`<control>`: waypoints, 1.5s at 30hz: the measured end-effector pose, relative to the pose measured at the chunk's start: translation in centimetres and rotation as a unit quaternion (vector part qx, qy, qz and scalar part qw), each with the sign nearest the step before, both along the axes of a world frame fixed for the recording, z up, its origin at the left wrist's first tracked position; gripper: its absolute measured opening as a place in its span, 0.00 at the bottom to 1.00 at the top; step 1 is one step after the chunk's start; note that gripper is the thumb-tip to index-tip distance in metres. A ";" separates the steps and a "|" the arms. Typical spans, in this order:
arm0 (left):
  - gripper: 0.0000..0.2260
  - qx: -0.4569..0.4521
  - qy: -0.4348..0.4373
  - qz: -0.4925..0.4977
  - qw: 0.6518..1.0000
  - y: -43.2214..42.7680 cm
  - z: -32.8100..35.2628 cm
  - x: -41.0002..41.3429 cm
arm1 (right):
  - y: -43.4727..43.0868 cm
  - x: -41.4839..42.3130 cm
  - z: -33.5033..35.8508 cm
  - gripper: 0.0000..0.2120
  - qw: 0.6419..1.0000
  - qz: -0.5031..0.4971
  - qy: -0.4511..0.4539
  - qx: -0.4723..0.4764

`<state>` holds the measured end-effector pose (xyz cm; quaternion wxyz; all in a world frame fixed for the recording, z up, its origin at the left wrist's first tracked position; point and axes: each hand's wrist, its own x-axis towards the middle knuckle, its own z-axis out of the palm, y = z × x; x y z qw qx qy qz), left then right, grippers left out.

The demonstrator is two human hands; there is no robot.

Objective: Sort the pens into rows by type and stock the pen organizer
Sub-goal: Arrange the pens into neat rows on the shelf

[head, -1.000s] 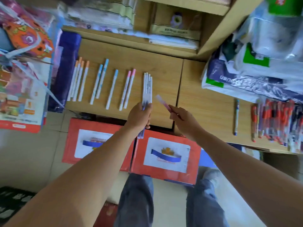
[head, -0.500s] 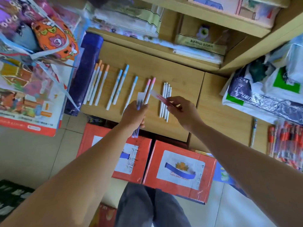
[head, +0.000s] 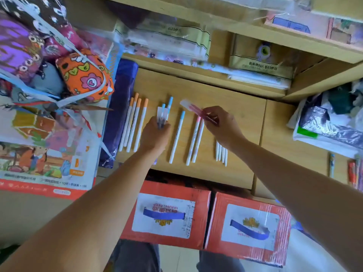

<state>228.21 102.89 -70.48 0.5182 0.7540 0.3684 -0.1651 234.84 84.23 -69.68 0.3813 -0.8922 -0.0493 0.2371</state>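
Since half a second back the view has swung in closer and both hands have slid leftward over the wooden shelf (head: 225, 114), so the right hand's pen now sits above the pink pair instead of beside the white group. Biggest first: the shelf holds the rows, four orange-capped pens (head: 134, 122) at the left, then blue-capped pens (head: 177, 136), two pink-capped pens (head: 195, 140), and the plain white pens (head: 221, 152) partly hidden under the right wrist. The left hand (head: 156, 134) is closed around a small bundle of clear-capped pens (head: 162, 115), held upright over the blue row. The right hand (head: 222, 126) pinches one pink clear-capped pen (head: 196, 110) between thumb and fingers, tilted, not touching the shelf. If it were me I'd drop it parallel with the pink ones, just beside them, caps all the same way, and keep that wrist from nudging the white ones. No organizer anywhere I can see.
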 end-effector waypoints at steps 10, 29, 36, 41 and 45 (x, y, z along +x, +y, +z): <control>0.17 0.078 -0.035 -0.059 0.995 6.2 -1.9 4.2 | 8.9 5.9 -4.2 0.16 0.997 0.022 -0.065 -0.035; 0.18 0.025 -0.014 -0.050 0.998 8.3 -3.9 4.8 | 10.7 7.0 -6.7 0.18 0.970 0.083 -0.178 -0.144; 0.13 -0.041 0.008 -0.015 0.999 8.6 -3.4 5.1 | 10.2 6.8 -6.4 0.19 0.969 0.105 -0.165 -0.149; 0.04 -0.138 -0.005 0.042 0.989 7.7 -2.8 5.5 | 9.3 6.5 -6.4 0.17 0.977 0.076 -0.170 -0.108; 0.07 -0.166 -0.035 0.076 0.982 6.0 -1.5 6.0 | 8.2 6.0 -4.8 0.09 0.987 0.007 -0.161 0.026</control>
